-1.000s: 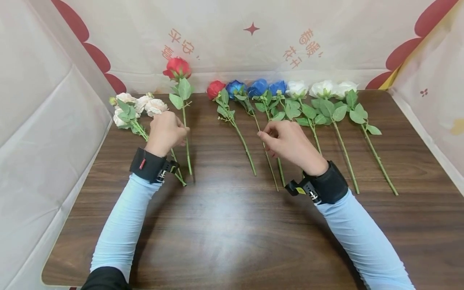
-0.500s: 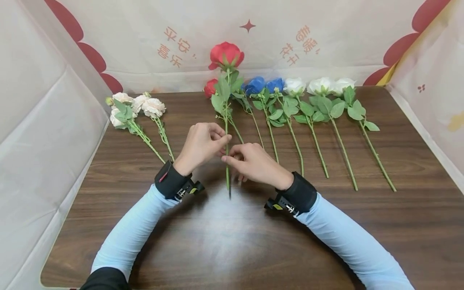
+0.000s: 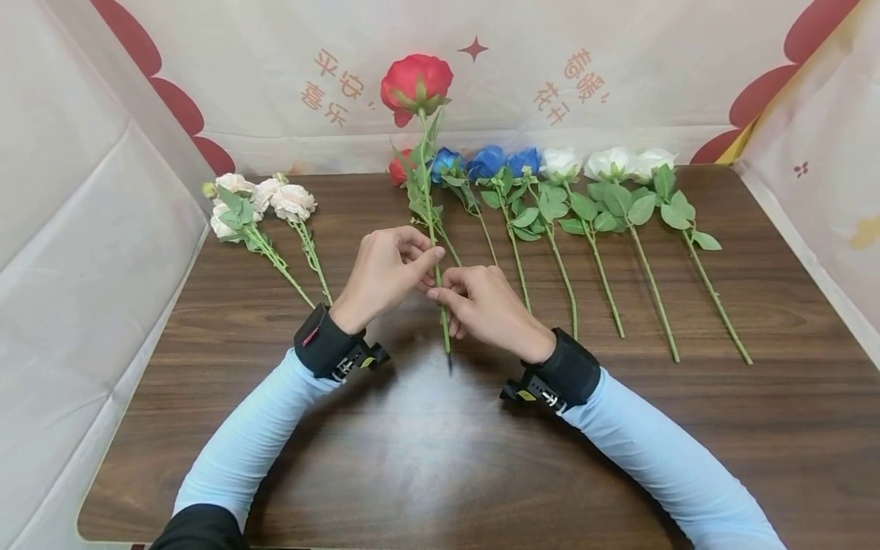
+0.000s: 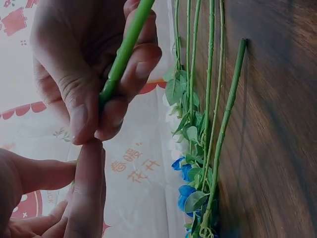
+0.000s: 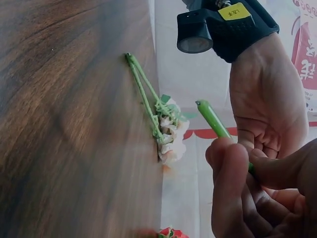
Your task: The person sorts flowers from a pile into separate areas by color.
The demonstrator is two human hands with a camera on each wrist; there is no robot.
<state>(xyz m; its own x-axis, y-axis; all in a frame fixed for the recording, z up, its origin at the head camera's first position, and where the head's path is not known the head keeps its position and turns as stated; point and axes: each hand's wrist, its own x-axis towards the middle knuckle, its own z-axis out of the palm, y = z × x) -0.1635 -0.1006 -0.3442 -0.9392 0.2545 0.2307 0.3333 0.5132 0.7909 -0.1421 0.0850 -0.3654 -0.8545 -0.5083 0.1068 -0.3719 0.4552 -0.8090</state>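
Between both hands, one artificial red rose (image 3: pixel 418 82) is held up off the table, its bloom raised and its green stem leaning slightly. My left hand (image 3: pixel 388 267) pinches the middle of the stem between thumb and fingers. Just below, my right hand (image 3: pixel 490 309) pinches the same stem with thumb and forefinger. The stem's cut end (image 5: pixel 210 116) sticks out past my right fingers in the right wrist view. In the left wrist view, the right hand (image 4: pixel 99 74) grips the green stem, while the left hand (image 4: pixel 54 198) is at lower left.
Along the back of the wooden table (image 3: pixel 412 466) lie another red rose (image 3: pixel 397 169), several blue roses (image 3: pixel 486 163) and several white roses (image 3: pixel 610 163), stems toward me. Cream-pink flowers (image 3: pixel 293 202) lie at the left. A printed cloth (image 3: pixel 474 92) hangs behind.
The left hand has lifted the red rose from beside the cream-pink flowers and carried it right. The right hand has come left from the blue roses and now pinches its lower stem.
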